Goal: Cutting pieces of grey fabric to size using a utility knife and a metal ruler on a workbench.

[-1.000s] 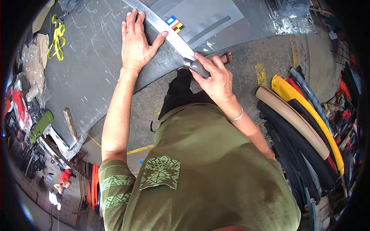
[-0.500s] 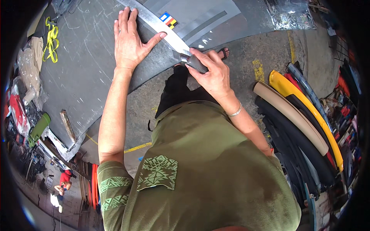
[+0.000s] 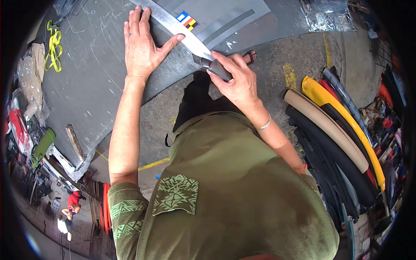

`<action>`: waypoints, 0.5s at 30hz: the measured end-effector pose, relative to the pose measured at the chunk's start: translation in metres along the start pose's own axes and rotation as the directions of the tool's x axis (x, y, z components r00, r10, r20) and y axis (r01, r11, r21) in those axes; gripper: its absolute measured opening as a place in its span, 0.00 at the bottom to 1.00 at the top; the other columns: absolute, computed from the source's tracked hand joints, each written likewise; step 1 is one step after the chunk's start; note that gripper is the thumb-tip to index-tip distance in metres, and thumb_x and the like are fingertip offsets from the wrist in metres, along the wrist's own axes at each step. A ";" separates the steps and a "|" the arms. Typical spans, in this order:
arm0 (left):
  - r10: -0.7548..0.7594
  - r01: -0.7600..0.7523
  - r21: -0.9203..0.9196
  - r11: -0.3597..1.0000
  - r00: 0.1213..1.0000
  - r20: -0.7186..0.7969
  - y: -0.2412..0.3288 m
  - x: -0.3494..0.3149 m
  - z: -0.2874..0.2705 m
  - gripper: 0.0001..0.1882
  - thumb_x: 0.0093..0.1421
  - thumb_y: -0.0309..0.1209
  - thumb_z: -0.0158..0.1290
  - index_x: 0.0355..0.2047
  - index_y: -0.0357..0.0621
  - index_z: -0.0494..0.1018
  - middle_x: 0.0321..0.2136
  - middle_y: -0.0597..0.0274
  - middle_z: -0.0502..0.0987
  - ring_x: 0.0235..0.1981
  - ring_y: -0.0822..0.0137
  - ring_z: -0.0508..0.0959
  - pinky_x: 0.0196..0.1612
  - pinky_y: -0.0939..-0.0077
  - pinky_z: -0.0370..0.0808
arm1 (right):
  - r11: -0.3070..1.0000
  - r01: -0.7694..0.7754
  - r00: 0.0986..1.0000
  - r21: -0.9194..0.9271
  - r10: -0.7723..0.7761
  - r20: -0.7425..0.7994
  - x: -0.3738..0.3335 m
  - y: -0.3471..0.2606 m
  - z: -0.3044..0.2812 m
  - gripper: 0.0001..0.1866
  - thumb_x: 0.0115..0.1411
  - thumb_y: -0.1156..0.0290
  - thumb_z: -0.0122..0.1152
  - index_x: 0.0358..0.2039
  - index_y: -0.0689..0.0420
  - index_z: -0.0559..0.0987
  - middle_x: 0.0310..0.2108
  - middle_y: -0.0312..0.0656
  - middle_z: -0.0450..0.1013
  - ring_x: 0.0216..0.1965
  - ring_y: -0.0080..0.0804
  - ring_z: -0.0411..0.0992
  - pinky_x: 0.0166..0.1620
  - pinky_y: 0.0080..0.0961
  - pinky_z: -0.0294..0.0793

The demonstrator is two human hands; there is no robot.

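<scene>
The metal straightedge (image 3: 173,26) lies diagonally across the counter (image 3: 91,82), between the two hands, its lower end close to the near edge; the left hand (image 3: 143,52) is spread palm down on the counter's left side of it, fingertips against its border and thumb reaching onto it; the right hand (image 3: 240,82), just off the near edge, is closed around a dark-handled hand tool (image 3: 221,70) (its tip is too small to make out), thumb below and index finger along the top, by the straightedge's lower end.

The straightedge is long, flat and pale with a dull shine; beside it lies smooth grey sheet material (image 3: 212,11) bearing a darker straight strip (image 3: 229,28) and a small rectangular patch (image 3: 187,20) of blue, white, red, yellow and black blocks; the counter is matt dark grey, scuffed with white scratches; a crinkled clear plastic packet (image 3: 331,17) sits toward its right end, a looped yellow strap (image 3: 53,47) near its left edge, and a rough-grained wooden stick (image 3: 74,141) by the near left corner.
</scene>
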State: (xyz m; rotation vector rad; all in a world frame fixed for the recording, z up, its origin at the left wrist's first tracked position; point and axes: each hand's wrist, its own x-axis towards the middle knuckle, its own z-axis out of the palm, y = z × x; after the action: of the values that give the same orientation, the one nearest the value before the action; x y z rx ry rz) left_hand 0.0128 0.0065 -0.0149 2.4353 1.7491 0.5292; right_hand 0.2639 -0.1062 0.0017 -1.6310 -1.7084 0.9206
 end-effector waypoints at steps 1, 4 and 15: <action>0.002 -0.002 0.005 1.000 1.000 0.005 0.001 0.000 -0.001 0.59 0.49 0.70 0.62 0.66 0.34 0.61 0.68 0.40 0.60 0.72 0.45 0.57 0.74 0.45 0.50 | 1.000 -0.003 1.000 -0.003 0.003 0.001 0.000 0.000 0.000 0.30 0.48 0.70 0.78 0.55 0.45 0.81 0.36 0.38 0.76 0.37 0.38 0.78 0.41 0.34 0.80; 0.007 -0.007 0.008 1.000 1.000 0.007 0.002 0.000 -0.001 0.58 0.51 0.68 0.61 0.67 0.34 0.60 0.68 0.40 0.60 0.72 0.45 0.57 0.74 0.45 0.50 | 1.000 -0.017 1.000 -0.004 0.017 0.013 0.001 -0.001 -0.001 0.30 0.48 0.70 0.77 0.54 0.45 0.81 0.37 0.37 0.76 0.37 0.38 0.78 0.41 0.34 0.80; 0.008 -0.008 0.010 1.000 1.000 -0.008 0.002 0.000 -0.003 0.57 0.51 0.67 0.62 0.67 0.34 0.60 0.68 0.40 0.61 0.72 0.45 0.58 0.73 0.46 0.51 | 1.000 0.013 1.000 0.014 -0.013 0.003 0.003 0.001 0.001 0.30 0.48 0.73 0.76 0.54 0.45 0.81 0.37 0.37 0.76 0.36 0.38 0.76 0.41 0.34 0.79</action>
State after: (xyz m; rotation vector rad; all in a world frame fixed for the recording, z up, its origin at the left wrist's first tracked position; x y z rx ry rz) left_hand 0.0135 0.0053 -0.0119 2.4510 1.7499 0.5332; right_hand 0.2638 -0.1035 0.0004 -1.6081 -1.7092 0.9265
